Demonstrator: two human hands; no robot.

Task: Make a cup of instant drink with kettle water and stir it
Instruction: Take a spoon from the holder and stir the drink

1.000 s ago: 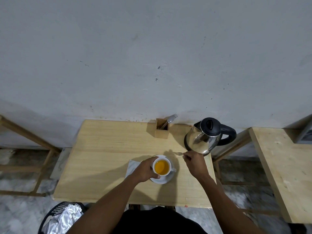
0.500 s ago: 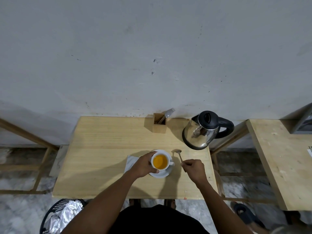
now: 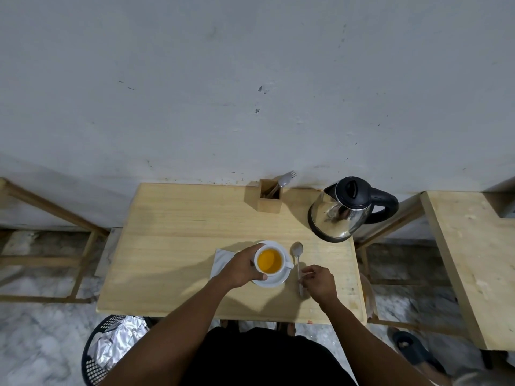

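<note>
— Starting with the materials, what sits at the lower centre of the frame?

— A white glazed cup (image 3: 269,260), round, full of a clear amber-orange drink, standing on a white saucer (image 3: 274,280). Just right of it a slim metal spoon (image 3: 298,263) lies flat on the wood, its oval bowl pointing up the frame. A folded white napkin (image 3: 221,260) peeks out at the saucer's left.

— And the hands?

— The left hand (image 3: 242,267) curls around the cup's left side, fingers and thumb closed on its wall. The right hand (image 3: 319,281) is bent down over the spoon's handle, fingertips pinched narrowly at it; whether they actually grip it, I cannot tell.

— The surroundings?

— A pale, grained wooden table (image 3: 172,246) against a scuffed grey-white wall (image 3: 250,79). At upper right of the tabletop stands a shiny steel kettle (image 3: 340,215) with a black lid and handle; left of it, a square wooden holder (image 3: 269,197) with a fork leaning out. Mottled marble floor below.
</note>
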